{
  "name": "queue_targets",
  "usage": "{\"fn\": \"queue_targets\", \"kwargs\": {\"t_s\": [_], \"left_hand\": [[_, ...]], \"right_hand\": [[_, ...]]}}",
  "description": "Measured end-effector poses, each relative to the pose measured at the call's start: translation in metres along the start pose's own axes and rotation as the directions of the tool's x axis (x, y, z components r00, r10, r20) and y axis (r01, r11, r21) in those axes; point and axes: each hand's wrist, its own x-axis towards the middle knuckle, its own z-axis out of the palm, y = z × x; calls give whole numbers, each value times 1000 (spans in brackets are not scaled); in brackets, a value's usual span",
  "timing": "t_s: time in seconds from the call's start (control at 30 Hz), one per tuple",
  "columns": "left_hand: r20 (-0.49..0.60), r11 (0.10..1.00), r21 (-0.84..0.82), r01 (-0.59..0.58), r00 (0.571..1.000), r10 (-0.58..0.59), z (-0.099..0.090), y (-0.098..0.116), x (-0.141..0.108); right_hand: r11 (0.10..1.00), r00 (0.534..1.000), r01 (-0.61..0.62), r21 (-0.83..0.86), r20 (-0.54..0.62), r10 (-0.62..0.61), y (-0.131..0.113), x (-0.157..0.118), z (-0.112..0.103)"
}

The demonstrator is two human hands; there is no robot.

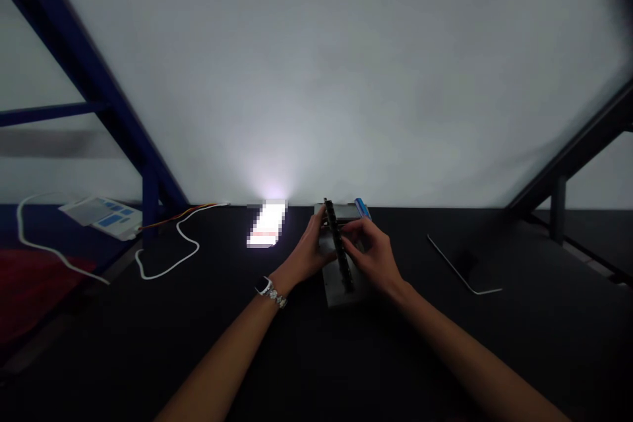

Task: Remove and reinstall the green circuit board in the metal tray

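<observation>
A long black strip (340, 247) with small raised parts along it stands tilted above a grey metal plate (337, 293), its lower end reaching down near the plate. My left hand (310, 249) grips it from the left side. My right hand (368, 254) holds it from the right, fingers against its edge. A small blue object (362, 208) lies just behind the plate, beyond my right fingers. A silver bracelet-style watch (270, 291) sits on my left wrist. The strip's middle part shows between my hands.
The black tabletop carries a looped white cable (168, 260), orange-and-dark wires (190, 213), papers with blue patches (101, 216), a blurred bright white patch (267, 224) and a thin L-shaped metal rod (462, 270). Blue steel framing (84, 72) rises at the left.
</observation>
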Motion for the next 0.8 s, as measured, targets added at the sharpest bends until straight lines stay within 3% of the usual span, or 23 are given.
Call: {"fn": "queue_targets", "kwargs": {"t_s": [0.17, 0.27, 0.5, 0.8], "left_hand": [[-54, 984, 172, -43, 997, 53, -11, 10, 2], [-39, 970, 237, -50, 997, 61, -19, 18, 4], [-103, 952, 300, -53, 991, 87, -31, 31, 6], [-176, 973, 215, -86, 976, 125, -32, 24, 9]], "right_hand": [[952, 975, -206, 228, 127, 181, -2, 2, -15], [927, 956, -284, 244, 151, 252, 1, 4, -24], [939, 948, -305, 155, 144, 284, 20, 5, -35], [814, 897, -411, 411, 345, 278, 26, 5, -43]]}}
